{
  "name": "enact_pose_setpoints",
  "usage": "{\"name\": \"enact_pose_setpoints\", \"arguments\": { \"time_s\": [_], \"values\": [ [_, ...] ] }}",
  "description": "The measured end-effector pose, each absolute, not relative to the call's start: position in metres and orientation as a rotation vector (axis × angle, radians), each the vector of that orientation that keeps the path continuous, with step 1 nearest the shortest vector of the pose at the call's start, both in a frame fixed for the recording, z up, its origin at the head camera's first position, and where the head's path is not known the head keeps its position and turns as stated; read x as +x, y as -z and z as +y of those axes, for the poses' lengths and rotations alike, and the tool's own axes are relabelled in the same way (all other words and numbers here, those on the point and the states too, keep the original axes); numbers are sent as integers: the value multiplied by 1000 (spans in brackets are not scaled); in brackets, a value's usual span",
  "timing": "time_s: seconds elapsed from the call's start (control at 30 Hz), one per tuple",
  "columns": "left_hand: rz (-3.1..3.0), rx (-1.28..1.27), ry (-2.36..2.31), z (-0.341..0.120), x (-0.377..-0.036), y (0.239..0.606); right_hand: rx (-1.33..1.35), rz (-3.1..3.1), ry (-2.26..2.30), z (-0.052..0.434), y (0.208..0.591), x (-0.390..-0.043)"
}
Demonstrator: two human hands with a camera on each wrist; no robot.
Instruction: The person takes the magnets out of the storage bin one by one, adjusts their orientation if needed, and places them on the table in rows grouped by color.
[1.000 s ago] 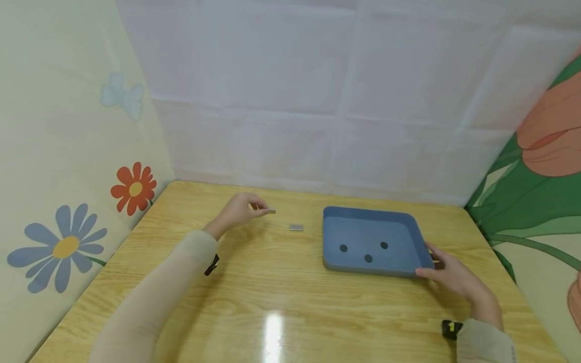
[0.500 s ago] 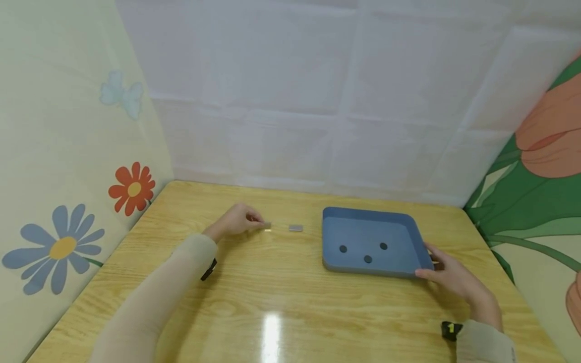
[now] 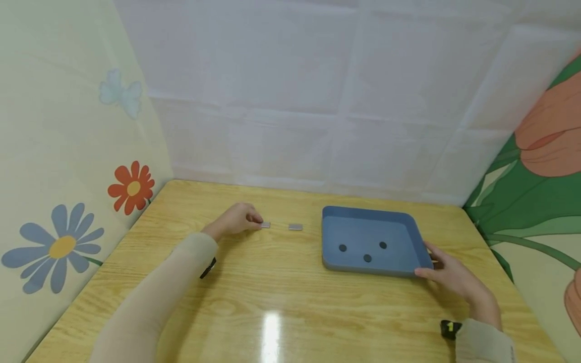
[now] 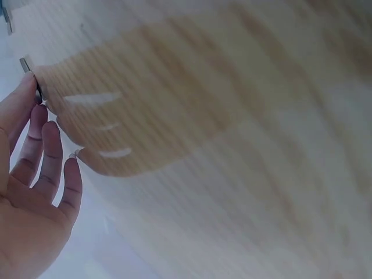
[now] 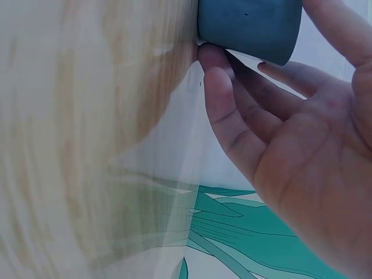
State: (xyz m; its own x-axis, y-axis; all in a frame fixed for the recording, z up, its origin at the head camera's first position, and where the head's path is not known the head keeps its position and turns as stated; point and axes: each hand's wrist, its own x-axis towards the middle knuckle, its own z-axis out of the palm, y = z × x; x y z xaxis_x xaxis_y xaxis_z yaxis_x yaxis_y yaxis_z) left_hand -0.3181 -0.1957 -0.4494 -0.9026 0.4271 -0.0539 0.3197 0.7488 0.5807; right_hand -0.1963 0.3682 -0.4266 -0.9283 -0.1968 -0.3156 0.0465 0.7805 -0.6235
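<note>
My left hand point(image 3: 237, 219) is low over the table, left of centre. Its thumb and fingertips pinch the end of a small flat grey rectangular piece point(image 3: 266, 225), whose thin edge shows in the left wrist view. A matching grey piece point(image 3: 295, 227) lies a short way to the right, apart from the hand. Farther right sits a shallow blue tray point(image 3: 329, 263). My right hand point(image 3: 458, 275) grips its right end near the front corner, thumb at the rim. In the right wrist view, the fingers curl against the tray's outer wall point(image 5: 250, 26).
Several dark features are not seen beyond three dark round discs, one point(image 3: 342, 248) at the left, spread on the tray's floor. The wood-grain table point(image 3: 290, 292) meets a pale cloth backdrop point(image 3: 290, 126) behind. Flower-printed panels point(image 3: 68, 151) stand at both sides.
My left hand has come down and slightly towards me, bringing the small grey piece from above the table to its surface, level with the other piece. My right hand stays on the tray.
</note>
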Motion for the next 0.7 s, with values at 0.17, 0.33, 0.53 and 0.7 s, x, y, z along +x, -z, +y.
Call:
{"name": "enact_pose_setpoints", "arguments": {
  "time_s": [0.17,0.33,0.53,0.7],
  "values": [
    [2754,609,-856,-196,-318,449,-121,2600,937,368,426,-197],
    [2744,589,-839,-195,-317,444,-122,2603,932,368,426,-197],
    [2741,559,-804,-192,-314,435,-112,2602,927,368,427,-197],
    [2763,538,-772,-187,-314,430,-103,2603,919,368,426,-196]
  ]
}}
